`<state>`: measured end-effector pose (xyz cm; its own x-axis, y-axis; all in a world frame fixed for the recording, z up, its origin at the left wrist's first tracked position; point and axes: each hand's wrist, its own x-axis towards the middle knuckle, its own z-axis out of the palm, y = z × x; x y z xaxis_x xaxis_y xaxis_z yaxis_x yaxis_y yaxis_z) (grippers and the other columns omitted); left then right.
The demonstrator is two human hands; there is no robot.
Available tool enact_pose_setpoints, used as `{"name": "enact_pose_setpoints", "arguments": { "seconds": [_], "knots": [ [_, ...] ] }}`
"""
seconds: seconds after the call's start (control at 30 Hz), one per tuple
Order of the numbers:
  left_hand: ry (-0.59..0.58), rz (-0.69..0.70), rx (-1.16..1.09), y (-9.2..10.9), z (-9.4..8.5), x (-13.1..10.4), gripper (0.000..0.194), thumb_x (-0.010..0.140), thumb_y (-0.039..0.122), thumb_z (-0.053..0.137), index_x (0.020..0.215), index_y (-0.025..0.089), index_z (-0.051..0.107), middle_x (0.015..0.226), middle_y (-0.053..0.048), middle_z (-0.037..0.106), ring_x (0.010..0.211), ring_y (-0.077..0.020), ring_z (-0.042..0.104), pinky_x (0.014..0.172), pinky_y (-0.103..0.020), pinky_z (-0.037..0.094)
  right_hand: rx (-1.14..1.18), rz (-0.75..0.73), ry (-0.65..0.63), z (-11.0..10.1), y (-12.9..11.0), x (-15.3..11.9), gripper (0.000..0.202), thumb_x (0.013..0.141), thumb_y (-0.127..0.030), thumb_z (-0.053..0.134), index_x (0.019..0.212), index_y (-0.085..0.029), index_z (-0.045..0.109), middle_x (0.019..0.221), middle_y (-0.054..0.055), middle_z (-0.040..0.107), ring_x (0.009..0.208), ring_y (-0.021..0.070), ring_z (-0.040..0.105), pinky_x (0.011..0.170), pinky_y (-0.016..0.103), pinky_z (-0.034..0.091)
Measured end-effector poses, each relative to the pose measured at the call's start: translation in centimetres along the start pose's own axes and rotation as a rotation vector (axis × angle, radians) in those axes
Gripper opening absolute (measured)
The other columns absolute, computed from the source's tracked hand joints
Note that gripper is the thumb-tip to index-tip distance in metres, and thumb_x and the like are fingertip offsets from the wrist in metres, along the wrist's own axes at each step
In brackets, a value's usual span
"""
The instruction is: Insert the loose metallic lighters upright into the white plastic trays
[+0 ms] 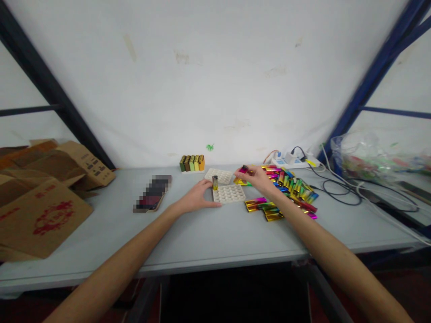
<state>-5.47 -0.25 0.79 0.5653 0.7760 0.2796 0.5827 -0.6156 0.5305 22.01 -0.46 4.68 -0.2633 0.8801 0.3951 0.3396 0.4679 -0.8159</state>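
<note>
On the grey table lies a white tray point(229, 194) with rows of round pockets, and a second pale tray part point(220, 176) is behind it. One shiny yellow and dark lighter-like tube point(215, 183) stands upright at the near tray's back left corner. My left hand point(198, 196) rests at that tray's left edge, thumb and fingers apart, holding nothing. My right hand point(255, 176) pinches a dark red shiny tube point(244, 169) above the right side of the trays. A pile of shiny multicoloured tubes point(296, 190) spreads to the right, partly behind my right forearm.
A block of upright coloured tubes point(191, 163) stands near the wall. A phone-like object point(153, 194), partly pixelated, lies left. Cardboard boxes point(43, 215) fill the far left. A power strip point(292, 160), black cables point(340, 192) and plastic bags point(360, 154) are at right.
</note>
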Motion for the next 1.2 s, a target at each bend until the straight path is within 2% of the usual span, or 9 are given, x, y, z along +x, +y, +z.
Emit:
{"name": "enact_pose_setpoints", "arguments": {
  "seconds": [0.1, 0.2, 0.3, 0.43, 0.67, 0.83, 0.97, 1.07, 1.2],
  "knots": [
    [0.004, 0.005, -0.001, 0.1, 0.0, 0.0, 0.076, 0.068, 0.061, 0.085, 0.13, 0.022, 0.065, 0.142, -0.014, 0.06, 0.132, -0.0366, 0.055, 0.118, -0.05, 0.04, 0.062, -0.028, -0.066, 0.5, -0.1, -0.1, 0.06, 0.093, -0.07, 0.05, 0.079, -0.016, 0.069, 0.072, 0.003, 0.064, 0.069, 0.0157, 0.058, 0.068, 0.028, 0.046],
    [-0.001, 0.006, 0.007, 0.1, 0.0, 0.0, 0.076, 0.068, 0.062, 0.085, 0.13, 0.022, 0.065, 0.141, -0.013, 0.06, 0.132, -0.0361, 0.055, 0.118, -0.05, 0.04, 0.224, 0.015, -0.184, 1.2, -0.2, -0.3, 0.059, 0.094, -0.074, 0.046, 0.086, -0.018, 0.062, 0.077, 0.002, 0.064, 0.07, 0.0158, 0.061, 0.069, 0.029, 0.049],
    [-0.008, 0.01, 0.014, 0.2, 0.0, 0.0, 0.075, 0.069, 0.062, 0.084, 0.13, 0.022, 0.064, 0.14, -0.013, 0.06, 0.132, -0.0356, 0.055, 0.118, -0.049, 0.04, 0.37, 0.084, -0.241, 2.1, 0.0, -0.5, 0.053, 0.093, -0.074, 0.047, 0.094, -0.021, 0.055, 0.066, -0.005, 0.055, 0.054, 0.0123, 0.053, 0.056, 0.026, 0.044],
    [-0.011, 0.022, 0.022, 0.3, -0.1, 0.0, 0.074, 0.071, 0.06, 0.083, 0.131, 0.02, 0.063, 0.142, -0.014, 0.058, 0.133, -0.0357, 0.054, 0.119, -0.049, 0.039, 0.306, 0.105, -0.123, 3.1, 0.2, -0.6, 0.054, 0.09, -0.075, 0.05, 0.078, -0.023, 0.044, 0.059, -0.009, 0.034, 0.046, 0.0087, 0.03, 0.045, 0.023, 0.027],
    [-0.009, 0.02, 0.021, 0.4, -0.1, -0.1, 0.073, 0.071, 0.061, 0.083, 0.129, 0.021, 0.064, 0.142, -0.013, 0.059, 0.133, -0.0361, 0.054, 0.118, -0.05, 0.04, -0.108, 0.096, 0.094, 3.7, 0.2, -0.7, 0.055, 0.087, -0.067, 0.048, 0.056, -0.024, 0.031, 0.054, -0.005, 0.024, 0.053, 0.0097, 0.026, 0.05, 0.027, 0.019],
    [-0.003, 0.028, 0.017, 0.4, -0.1, 0.0, 0.07, 0.071, 0.063, 0.082, 0.125, 0.022, 0.066, 0.138, -0.012, 0.061, 0.131, -0.0361, 0.055, 0.117, -0.05, 0.041, -0.172, 0.089, 0.116, 3.8, 0.4, -0.6, 0.041, 0.086, -0.052, 0.046, 0.058, -0.024, 0.034, 0.055, -0.005, 0.027, 0.055, 0.011, 0.031, 0.051, 0.027, 0.021],
    [-0.009, 0.026, 0.024, 0.3, -0.1, 0.0, 0.071, 0.071, 0.062, 0.082, 0.127, 0.022, 0.065, 0.139, -0.012, 0.061, 0.131, -0.0358, 0.055, 0.118, -0.049, 0.04, -0.205, 0.051, 0.068, 3.8, 0.2, -0.7, 0.044, 0.092, -0.055, 0.045, 0.063, -0.022, 0.04, 0.059, -0.005, 0.037, 0.058, 0.012, 0.037, 0.055, 0.027, 0.026],
    [-0.014, 0.017, 0.028, 0.3, 0.0, 0.0, 0.072, 0.072, 0.06, 0.082, 0.13, 0.022, 0.063, 0.141, -0.013, 0.059, 0.133, -0.0358, 0.054, 0.118, -0.049, 0.04, -0.178, -0.023, 0.02, 3.7, -0.3, -0.9, 0.043, 0.097, -0.059, 0.046, 0.08, -0.02, 0.053, 0.07, -0.003, 0.05, 0.067, 0.0135, 0.047, 0.062, 0.026, 0.035],
    [-0.003, 0.019, 0.022, 0.3, 0.0, 0.0, 0.074, 0.071, 0.061, 0.083, 0.131, 0.023, 0.063, 0.141, -0.013, 0.06, 0.133, -0.0366, 0.055, 0.118, -0.049, 0.04, -0.02, -0.022, -0.096, 3.6, -0.5, -1.2, 0.053, 0.104, -0.062, 0.028, 0.099, -0.02, 0.06, 0.072, -0.003, 0.049, 0.066, 0.014, 0.049, 0.062, 0.026, 0.04]
  ]
}}
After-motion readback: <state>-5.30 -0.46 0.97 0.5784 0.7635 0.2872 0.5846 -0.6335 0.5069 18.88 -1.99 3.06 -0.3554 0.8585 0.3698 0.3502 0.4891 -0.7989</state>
